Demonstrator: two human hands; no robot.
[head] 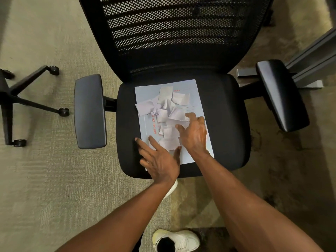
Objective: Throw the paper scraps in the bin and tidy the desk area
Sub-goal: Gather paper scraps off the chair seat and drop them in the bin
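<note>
Both hands [174,150] (spread) on paper scraps [168,113]

A black office chair [181,84] with a perforated mesh backrest [172,31] and two padded armrests, one at nine o'clock [90,111] and one at three o'clock [281,95], stands on beige-green carpet [45,179]. At nine o'clock, the wheeled star base of a second chair [21,100] rests on the carpet. Grey metal partition framing [309,57] runs along the two o'clock edge. Soft overhead light casts blurred shadows.
</note>
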